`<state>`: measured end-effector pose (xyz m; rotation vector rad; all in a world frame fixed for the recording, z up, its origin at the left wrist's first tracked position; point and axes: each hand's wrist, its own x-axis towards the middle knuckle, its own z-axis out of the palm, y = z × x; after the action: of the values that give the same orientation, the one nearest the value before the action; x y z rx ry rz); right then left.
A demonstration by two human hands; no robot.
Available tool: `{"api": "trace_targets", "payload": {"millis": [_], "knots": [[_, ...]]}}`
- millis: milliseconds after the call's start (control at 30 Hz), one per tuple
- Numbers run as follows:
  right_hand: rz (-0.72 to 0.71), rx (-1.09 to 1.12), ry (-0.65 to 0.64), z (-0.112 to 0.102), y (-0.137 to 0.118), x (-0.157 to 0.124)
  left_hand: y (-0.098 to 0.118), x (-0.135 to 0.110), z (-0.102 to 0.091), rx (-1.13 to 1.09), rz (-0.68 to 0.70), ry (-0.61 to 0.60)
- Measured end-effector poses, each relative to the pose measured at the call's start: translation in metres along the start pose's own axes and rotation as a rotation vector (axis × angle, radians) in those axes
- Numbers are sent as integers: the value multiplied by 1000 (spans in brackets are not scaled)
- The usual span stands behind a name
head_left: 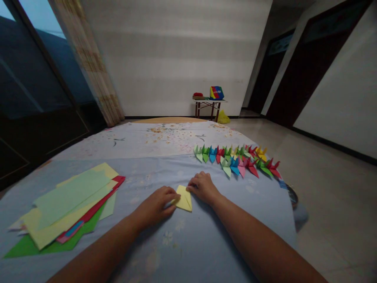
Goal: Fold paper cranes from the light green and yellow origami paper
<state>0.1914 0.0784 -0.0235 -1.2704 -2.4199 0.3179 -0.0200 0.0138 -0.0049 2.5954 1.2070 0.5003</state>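
A small piece of folded yellow paper (pixel 184 199) lies on the blue tablecloth between my hands. My left hand (pixel 160 204) grips its left edge, the thumb and fingers closed on it. At its upper right corner, my right hand (pixel 204 188) pinches or presses the paper with bent fingers. Crease lines run across the paper, which is narrower toward the top. The fingers hide its left and upper right edges.
To the left lies a pile of coloured paper sheets (pixel 73 192). Rows of folded paper cranes (pixel 241 167) in several colours stand at the right. Beyond the round table, a small side table (pixel 210 101) carries a multicoloured box (pixel 216 92) against the wall.
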Motion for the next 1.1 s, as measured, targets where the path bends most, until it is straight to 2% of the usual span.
{"api": "trace_targets", "payload": {"millis": [200, 300, 367, 533, 833, 1100], "knots": [[-132, 43, 84, -5, -6, -10, 0, 2, -1, -44, 9, 23], [-278, 123, -15, -6, -12, -16, 1, 2, -1, -60, 1, 33], [-317, 161, -81, -6, -15, -19, 1, 1, -1, -61, 7, 44], [-324, 182, -126, -9, -17, -20, -4, -1, -5, -64, 32, -4], [-316, 137, -112, -12, -24, -21, -18, -1, -10, -149, 24, -53], [-337, 124, -84, -6, -23, -19, -23, 7, 2, -217, -43, 20]]}}
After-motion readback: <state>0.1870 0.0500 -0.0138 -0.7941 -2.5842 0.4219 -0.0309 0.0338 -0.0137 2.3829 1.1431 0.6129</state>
